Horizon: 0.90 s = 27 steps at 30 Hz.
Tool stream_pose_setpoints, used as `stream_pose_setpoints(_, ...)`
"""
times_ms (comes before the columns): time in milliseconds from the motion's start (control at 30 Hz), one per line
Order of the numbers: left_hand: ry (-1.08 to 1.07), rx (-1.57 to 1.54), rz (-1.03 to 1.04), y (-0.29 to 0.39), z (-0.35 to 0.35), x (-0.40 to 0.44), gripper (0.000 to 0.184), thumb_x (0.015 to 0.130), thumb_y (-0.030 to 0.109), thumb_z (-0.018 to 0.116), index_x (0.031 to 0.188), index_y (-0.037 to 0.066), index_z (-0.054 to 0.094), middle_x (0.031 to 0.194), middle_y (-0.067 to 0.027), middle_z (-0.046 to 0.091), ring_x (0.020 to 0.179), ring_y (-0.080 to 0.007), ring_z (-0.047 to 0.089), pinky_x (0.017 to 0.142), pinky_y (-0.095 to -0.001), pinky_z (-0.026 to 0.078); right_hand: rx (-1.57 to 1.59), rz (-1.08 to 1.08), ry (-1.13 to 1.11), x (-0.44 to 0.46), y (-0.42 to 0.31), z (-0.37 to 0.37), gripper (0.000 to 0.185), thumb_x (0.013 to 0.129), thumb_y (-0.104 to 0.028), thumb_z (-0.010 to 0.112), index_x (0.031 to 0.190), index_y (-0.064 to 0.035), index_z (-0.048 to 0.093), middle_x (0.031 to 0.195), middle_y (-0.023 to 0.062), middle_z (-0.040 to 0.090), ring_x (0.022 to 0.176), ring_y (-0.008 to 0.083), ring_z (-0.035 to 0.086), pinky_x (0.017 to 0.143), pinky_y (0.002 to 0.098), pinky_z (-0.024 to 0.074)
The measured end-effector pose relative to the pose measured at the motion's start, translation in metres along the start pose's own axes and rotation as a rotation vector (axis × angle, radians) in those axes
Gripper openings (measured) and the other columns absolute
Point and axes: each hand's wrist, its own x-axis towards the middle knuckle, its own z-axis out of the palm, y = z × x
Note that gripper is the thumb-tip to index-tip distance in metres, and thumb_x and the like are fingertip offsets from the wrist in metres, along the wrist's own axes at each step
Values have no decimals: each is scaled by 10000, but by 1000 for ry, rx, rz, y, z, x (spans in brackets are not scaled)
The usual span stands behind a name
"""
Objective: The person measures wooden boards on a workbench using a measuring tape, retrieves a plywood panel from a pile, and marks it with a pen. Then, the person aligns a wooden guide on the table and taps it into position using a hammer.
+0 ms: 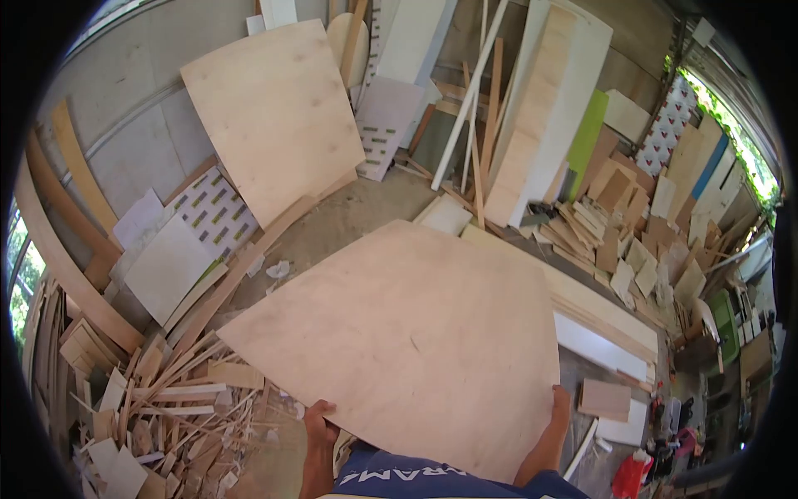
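Note:
A large plywood sheet (416, 333) is held out in front of my body, its near edge close to my blue shirt (416, 474). My left hand (321, 420) grips the near left edge, thumb on top and the other fingers hidden beneath. On the right edge, my right hand (559, 407) is closed around the side of the same sheet; most of its fingers are out of sight. Another plywood sheet (278, 116) leans upright against the wall ahead to the left.
Wood offcuts (183, 407) are heaped on the floor at left, and a pile of board scraps (619, 224) lies at right. Tall boards (540, 108) lean at the back. Long planks (607, 312) lie right of the held sheet, near a red bag (632, 476).

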Motion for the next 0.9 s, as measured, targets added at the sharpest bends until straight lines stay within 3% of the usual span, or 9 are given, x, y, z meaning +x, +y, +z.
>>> stream_pose_setpoints(167,125,59,141,18,54,89,579,615,2,502,1181,-101,439,1094,-187,564,1029,-360,586,901,-490,501,-15,-96,19,65,-147,48,227,857,-166,503,668,-48,549,599,41,466,455,167,409,422,310,263)
stream_pose_setpoints(300,135,-37,79,36,97,133,621,589,19,502,1197,-85,435,1118,-179,557,1058,-354,562,934,-474,477,-16,-177,41,93,-257,83,236,859,-147,498,646,-56,539,576,31,448,426,156,389,395,301,244)
stream_pose_setpoints(500,281,-77,117,54,99,226,616,581,16,493,1186,-86,437,1102,-174,556,1034,-352,571,933,-462,480,-19,-297,50,140,-379,174,258,863,-120,490,613,-67,524,541,16,422,383,139,361,354,287,216)
stream_pose_setpoints(567,285,-106,229,63,111,263,616,585,-15,488,1198,-50,433,1045,-162,549,976,-338,592,869,-479,518,-26,-400,50,161,-419,216,268,865,-111,487,602,-71,520,529,11,413,369,133,351,341,283,207)
stream_pose_setpoints(667,326,-156,219,85,130,308,627,581,-36,478,1206,-40,428,1042,-154,546,969,-336,587,863,-483,517,98,-1474,29,326,-414,294,252,832,-302,636,777,-56,655,742,120,655,609,302,594,543,480,455)
stream_pose_setpoints(733,356,-195,206,91,131,332,633,578,-49,472,1208,-49,414,1051,-153,542,970,-342,584,861,-492,515,-142,-1402,11,322,-459,296,172,850,-251,612,853,-91,673,681,79,591,547,231,530,496,398,384)
stream_pose_setpoints(800,394,-134,247,101,134,354,604,578,15,490,1166,-96,415,1066,-171,545,1016,-358,576,907,-477,501,-535,-1209,19,300,-510,313,187,887,-150,564,1005,-160,710,561,-2,462,422,90,401,400,234,242)
stream_pose_setpoints(833,407,-135,256,109,147,356,604,578,15,490,1166,-96,415,1066,-171,545,1016,-358,576,907,-477,501,-540,-1213,3,288,-530,322,187,887,-150,564,1005,-160,710,561,-2,462,422,90,401,400,234,242)
stream_pose_setpoints(900,462,-105,319,124,183,363,602,586,10,486,1177,-83,418,1070,-167,548,1017,-354,577,904,-476,502,-398,-727,-148,245,-580,349,314,805,-280,570,941,-9,651,871,177,655,814,279,622,755,402,486)
